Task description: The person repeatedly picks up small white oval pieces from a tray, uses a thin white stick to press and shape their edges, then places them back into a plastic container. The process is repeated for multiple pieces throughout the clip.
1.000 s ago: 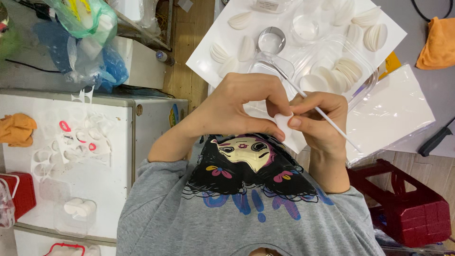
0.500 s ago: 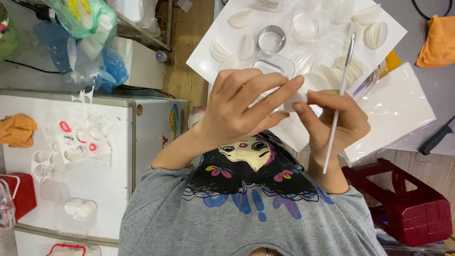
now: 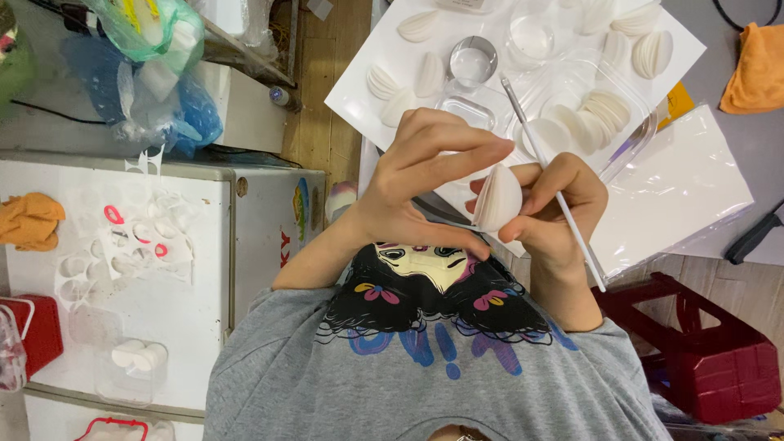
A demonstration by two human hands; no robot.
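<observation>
White folded shell-shaped piece (image 3: 498, 198) held in mid-air over the near edge of the white board (image 3: 359, 90), pinched between both hands. Left hand (image 3: 425, 184): fingers closed on piece. Right hand (image 3: 559, 204): fingers wrapped around piece and thin white brush (image 3: 551, 175). Metal ring cutter (image 3: 474, 61) and clear tray (image 3: 633, 139) just beyond; red stool (image 3: 702, 351) well apart.

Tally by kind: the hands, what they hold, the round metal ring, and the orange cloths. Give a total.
Hands: 2, left hand and right hand
White shell-shaped piece at the fingertips: 1
Thin white-handled brush in the right hand: 1
Round metal cutter ring: 1
Orange cloths: 2
Total: 7
</observation>
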